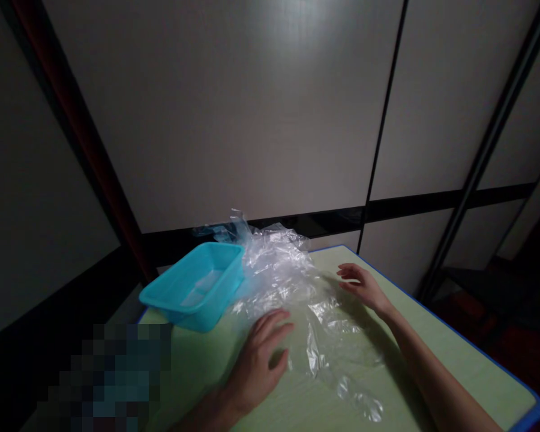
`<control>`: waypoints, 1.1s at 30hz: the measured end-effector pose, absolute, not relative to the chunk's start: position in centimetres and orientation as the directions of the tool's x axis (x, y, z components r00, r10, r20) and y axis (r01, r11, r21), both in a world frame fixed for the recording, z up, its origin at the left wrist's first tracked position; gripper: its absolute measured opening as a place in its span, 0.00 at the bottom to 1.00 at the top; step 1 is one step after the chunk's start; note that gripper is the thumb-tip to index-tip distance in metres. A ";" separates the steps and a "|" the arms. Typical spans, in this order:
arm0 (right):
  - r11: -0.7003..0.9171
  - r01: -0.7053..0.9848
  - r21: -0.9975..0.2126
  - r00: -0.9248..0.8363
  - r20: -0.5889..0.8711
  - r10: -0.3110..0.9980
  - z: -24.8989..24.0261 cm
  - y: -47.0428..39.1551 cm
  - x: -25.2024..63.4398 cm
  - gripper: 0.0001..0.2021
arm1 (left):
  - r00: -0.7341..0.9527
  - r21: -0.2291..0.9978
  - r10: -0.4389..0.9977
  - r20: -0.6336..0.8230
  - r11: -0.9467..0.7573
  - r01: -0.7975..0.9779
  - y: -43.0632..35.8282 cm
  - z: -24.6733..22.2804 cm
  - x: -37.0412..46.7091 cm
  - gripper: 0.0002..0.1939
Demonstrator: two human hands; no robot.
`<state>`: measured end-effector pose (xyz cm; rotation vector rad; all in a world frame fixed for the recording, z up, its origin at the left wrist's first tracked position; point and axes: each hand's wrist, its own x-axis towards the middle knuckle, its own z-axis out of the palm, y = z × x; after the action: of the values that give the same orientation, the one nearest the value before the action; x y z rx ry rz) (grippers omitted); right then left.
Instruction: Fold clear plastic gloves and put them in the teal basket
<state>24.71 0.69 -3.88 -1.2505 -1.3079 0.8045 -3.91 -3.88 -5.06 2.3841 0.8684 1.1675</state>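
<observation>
Clear, crumpled plastic bags [279, 258] are heaped at the back of the table, and one thin bag [314, 345] spreads forward from the heap. My left hand [261, 354] is just left of the spread bag, fingers curved and apart, holding nothing. Over the right side of the table, my right hand [360, 285] hovers with its fingers spread and nothing in them. A turquoise plastic basket [220, 294] stands left of the heap; something pale lies on its bottom, too dim to make out. The heap partly covers the basket's right side.
The light green table [450, 336] has a blue edge and stands close to pale sliding wardrobe doors [252, 132]. A dark chair or stool [481, 288] is at the right. Part of the lower left is blurred out.
</observation>
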 end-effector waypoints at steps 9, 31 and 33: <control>0.110 0.143 -0.984 -0.355 0.053 0.933 -1.4 -2.0 22.0 0.14 | 0.743 0.327 0.488 0.458 -0.870 0.369 -5.6 -3.9 -3.5 0.18; 0.363 0.426 -0.828 -0.553 0.079 0.829 -1.5 -2.6 20.9 0.18 | 0.891 0.234 0.436 0.128 -0.886 0.400 -8.4 -3.2 -2.3 0.15; 0.486 0.503 -0.715 -0.623 0.090 0.777 -1.5 -2.8 20.6 0.18 | 0.902 0.238 0.416 0.115 -0.893 0.381 -8.4 -3.1 -2.2 0.15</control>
<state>20.57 -2.84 -1.51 -1.0652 -2.3317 0.9279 -2.17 -8.42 -3.07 2.8570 0.6058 0.2406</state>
